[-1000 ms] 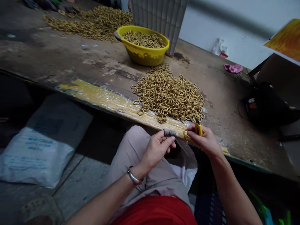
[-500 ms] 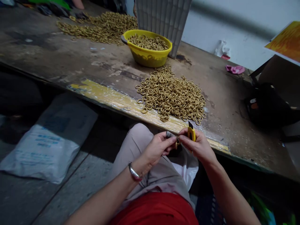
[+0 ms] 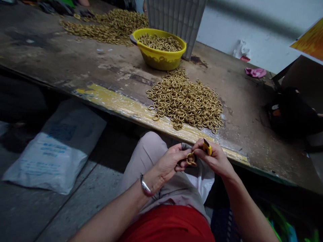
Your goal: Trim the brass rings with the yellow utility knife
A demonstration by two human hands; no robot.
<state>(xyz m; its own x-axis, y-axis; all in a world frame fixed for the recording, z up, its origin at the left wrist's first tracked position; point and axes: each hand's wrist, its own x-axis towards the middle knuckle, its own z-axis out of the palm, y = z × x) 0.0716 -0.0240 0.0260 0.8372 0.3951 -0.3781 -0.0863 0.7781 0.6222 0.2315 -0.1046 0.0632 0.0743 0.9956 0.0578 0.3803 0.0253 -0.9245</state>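
A worn brown tabletop [image 3: 75, 64] runs slantwise before a white wall [image 3: 232, 22], with patchy yellow covering [image 3: 108, 96] along its near edge. A loose pile of gold rings [image 3: 189, 104] lies close to that edge; just behind it stands a yellow tub [image 3: 161, 62] filled with more, next to a gray ribbed panel [image 3: 175, 23]. Another heap [image 3: 108, 27] spreads farther back on the left. On the floor lies a white sack [image 3: 52, 148] with blue print.

Both forearms reach forward, the hands meeting above the lap, just short of the tabletop. The left hand [image 3: 170, 159] pinches a few gold rings [image 3: 191, 159] in its fingers. The right hand [image 3: 215, 156] grips a yellow box cutter [image 3: 207, 148], blade upward, its thumb and forefinger brought narrowly together beside those rings.
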